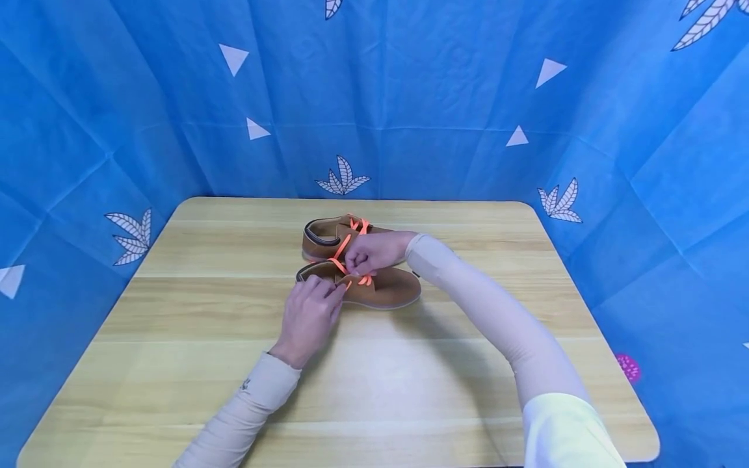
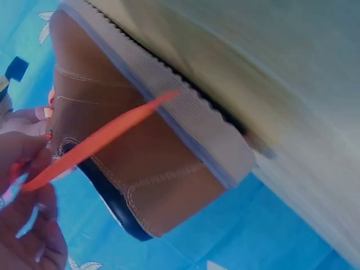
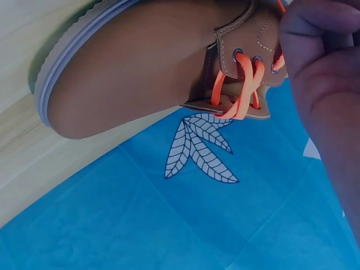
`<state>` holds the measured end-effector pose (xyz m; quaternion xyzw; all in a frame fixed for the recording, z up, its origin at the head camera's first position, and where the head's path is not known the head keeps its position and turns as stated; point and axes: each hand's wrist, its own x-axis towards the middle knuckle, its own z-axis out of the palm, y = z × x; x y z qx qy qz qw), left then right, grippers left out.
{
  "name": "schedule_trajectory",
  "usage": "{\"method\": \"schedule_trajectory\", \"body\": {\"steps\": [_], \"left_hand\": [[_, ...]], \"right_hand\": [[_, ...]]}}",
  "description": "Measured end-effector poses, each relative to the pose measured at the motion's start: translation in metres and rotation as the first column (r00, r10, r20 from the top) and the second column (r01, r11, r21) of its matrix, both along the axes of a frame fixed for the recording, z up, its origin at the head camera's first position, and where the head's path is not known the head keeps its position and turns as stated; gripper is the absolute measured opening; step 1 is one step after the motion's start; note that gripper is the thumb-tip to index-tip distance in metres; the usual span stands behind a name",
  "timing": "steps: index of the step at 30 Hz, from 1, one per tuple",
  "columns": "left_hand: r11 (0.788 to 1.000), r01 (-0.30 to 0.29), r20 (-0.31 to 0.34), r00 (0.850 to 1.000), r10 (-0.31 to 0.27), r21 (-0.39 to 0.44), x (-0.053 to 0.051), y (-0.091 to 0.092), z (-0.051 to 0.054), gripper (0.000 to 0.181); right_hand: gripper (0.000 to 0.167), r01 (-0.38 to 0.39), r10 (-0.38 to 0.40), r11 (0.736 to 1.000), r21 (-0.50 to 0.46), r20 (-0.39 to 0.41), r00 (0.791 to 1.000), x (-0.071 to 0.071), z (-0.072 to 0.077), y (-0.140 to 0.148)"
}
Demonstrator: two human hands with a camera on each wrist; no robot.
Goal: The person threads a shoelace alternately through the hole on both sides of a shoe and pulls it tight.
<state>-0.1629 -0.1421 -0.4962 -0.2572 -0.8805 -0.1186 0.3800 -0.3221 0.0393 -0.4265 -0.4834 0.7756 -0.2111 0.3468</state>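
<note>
A brown shoe [image 1: 394, 287] with orange lacing stands on the table, its toe to the right in the head view. At its near side, my left hand [image 1: 310, 315] pinches an orange shoelace [image 2: 107, 136]; the lace's loose end trails across the side of the shoe in the left wrist view. Over the shoe's tongue my right hand [image 1: 377, 250] has curled fingers holding the lace near the eyelets, the fingertips partly hidden. Crossed laces [image 3: 247, 90] run through the lower eyelets in the right wrist view.
Just behind stands a second brown shoe [image 1: 322, 248] with orange laces, partly covered by my right hand. Both shoes are on a light wooden table [image 1: 193, 312] with rounded corners. A blue patterned curtain [image 1: 380, 97] surrounds the table's back and sides.
</note>
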Motion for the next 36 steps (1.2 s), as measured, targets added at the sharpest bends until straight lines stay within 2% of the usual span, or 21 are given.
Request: {"method": "schedule_trajectory", "body": {"steps": [4,7,10,15,17,19,21,24,26,30,32,33,34,36], "left_hand": [[0.992,0.074,-0.093,0.992,-0.083,-0.099,0.0,-0.003,-0.001,0.019],[0.98,0.117,-0.122,0.983,-0.137,-0.16,-0.001,-0.007,-0.002,0.019],[0.969,0.129,-0.111,0.982,-0.155,-0.213,-0.002,-0.012,-0.002,0.019],[0.954,0.123,-0.067,0.987,-0.147,-0.275,-0.002,-0.021,-0.004,0.018],[0.954,0.149,-0.052,0.984,-0.168,-0.26,-0.002,-0.025,-0.007,0.021],[0.955,0.198,-0.025,0.978,-0.209,-0.222,-0.001,-0.028,-0.01,0.026],[0.95,0.264,0.02,0.964,-0.264,-0.169,-0.001,-0.031,-0.011,0.032],[0.937,0.342,0.108,0.937,-0.333,-0.073,0.0,-0.033,-0.011,0.033],[0.934,0.356,0.155,0.924,-0.35,-0.013,0.001,-0.034,-0.013,0.03],[0.941,0.323,0.261,0.904,-0.338,0.1,0.005,-0.037,-0.016,0.022],[0.944,0.289,0.346,0.879,-0.328,0.161,0.007,-0.037,-0.015,0.022],[0.944,0.263,0.405,0.855,-0.325,0.201,0.008,-0.037,-0.014,0.022],[0.942,0.236,0.464,0.824,-0.325,0.24,0.009,-0.037,-0.013,0.022],[0.926,0.179,0.578,0.738,-0.349,0.331,0.011,-0.037,-0.01,0.02]], "right_hand": [[0.012,-0.01,0.01,1.0,-0.016,-0.046,0.999,0.002,0.0,0.001],[0.011,-0.006,0.004,1.0,-0.019,-0.066,0.998,0.004,0.001,0.001],[0.013,0.009,-0.01,1.0,-0.025,-0.071,0.997,0.004,0.001,0.002],[0.016,0.011,-0.014,0.999,-0.037,-0.075,0.997,0.003,0.001,0.002],[0.016,0.019,-0.023,0.998,-0.059,-0.082,0.996,0.002,0.002,0.005],[0.017,0.06,-0.068,0.994,-0.094,-0.09,0.994,0.0,0.003,0.011],[0.022,0.137,-0.152,0.979,-0.149,-0.09,0.984,-0.003,0.002,0.023],[0.026,0.262,-0.285,0.939,-0.225,-0.078,0.955,-0.007,-0.002,0.045],[0.027,0.305,-0.332,0.922,-0.238,-0.08,0.94,-0.006,-0.007,0.059],[0.03,0.322,-0.346,0.933,-0.162,-0.154,0.925,0.007,-0.019,0.081],[0.037,0.337,-0.352,0.935,-0.109,-0.183,0.918,0.016,-0.025,0.089],[0.043,0.347,-0.357,0.934,-0.085,-0.197,0.913,0.021,-0.028,0.092],[0.05,0.355,-0.361,0.932,-0.068,-0.205,0.91,0.025,-0.032,0.095],[0.065,0.363,-0.367,0.93,-0.054,-0.2,0.909,0.033,-0.038,0.097]]}}
